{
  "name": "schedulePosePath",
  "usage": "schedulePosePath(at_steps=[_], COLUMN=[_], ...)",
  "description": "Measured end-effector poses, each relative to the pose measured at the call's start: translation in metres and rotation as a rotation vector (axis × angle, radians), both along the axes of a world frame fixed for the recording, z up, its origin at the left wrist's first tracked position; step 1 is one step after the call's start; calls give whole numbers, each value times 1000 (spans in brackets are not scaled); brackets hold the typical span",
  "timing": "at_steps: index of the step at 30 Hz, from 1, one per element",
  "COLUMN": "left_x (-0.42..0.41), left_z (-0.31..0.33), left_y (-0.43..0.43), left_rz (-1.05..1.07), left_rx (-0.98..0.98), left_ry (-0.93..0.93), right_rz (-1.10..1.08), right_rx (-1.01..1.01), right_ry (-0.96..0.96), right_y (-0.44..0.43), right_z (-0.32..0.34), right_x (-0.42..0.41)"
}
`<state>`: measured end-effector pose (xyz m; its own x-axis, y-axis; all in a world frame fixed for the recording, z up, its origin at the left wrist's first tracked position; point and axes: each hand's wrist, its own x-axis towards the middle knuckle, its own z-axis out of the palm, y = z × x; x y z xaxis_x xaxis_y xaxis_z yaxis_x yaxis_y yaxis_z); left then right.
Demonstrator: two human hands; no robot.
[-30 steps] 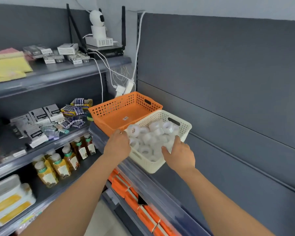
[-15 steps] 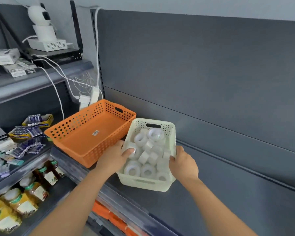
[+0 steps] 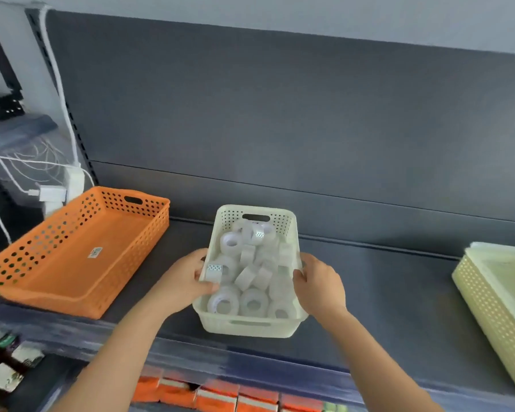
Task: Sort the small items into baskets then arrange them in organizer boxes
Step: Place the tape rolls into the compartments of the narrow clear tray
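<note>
Head view shows the left hand point(image 3: 182, 281) and the right hand point(image 3: 318, 286) each curled round a side of the white basket point(image 3: 247, 325), low on the grey shelf point(image 3: 384, 307). Tape rolls point(image 3: 253, 301) fill it, so that sorting looks done. The orange basket point(image 3: 72, 263) nearby holds only a sticker. A pale yellow box point(image 3: 488, 307) waits well apart; filling boxes looks not yet done. Behind is a grey wall point(image 3: 280, 114), with white cables point(image 3: 57, 84) at the left.
</note>
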<state>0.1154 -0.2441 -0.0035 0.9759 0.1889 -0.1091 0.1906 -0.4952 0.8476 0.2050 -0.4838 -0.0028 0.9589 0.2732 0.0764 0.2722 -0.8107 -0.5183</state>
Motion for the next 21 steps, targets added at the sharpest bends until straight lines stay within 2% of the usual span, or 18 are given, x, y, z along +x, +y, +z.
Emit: schedulePosePath(at_steps=[4, 11, 21], left_x=[5, -1, -21], left_z=[18, 39, 59], left_y=[-37, -130, -279], left_rz=[-106, -130, -303], left_rx=[-9, -75, -157], left_ry=[-10, -107, -147], right_rz=[-116, -253, -351], right_rx=[24, 62, 70], right_ry=[-35, -96, -159], right_y=[-48, -138, -294], right_z=[19, 41, 57], right_x=[-17, -50, -88])
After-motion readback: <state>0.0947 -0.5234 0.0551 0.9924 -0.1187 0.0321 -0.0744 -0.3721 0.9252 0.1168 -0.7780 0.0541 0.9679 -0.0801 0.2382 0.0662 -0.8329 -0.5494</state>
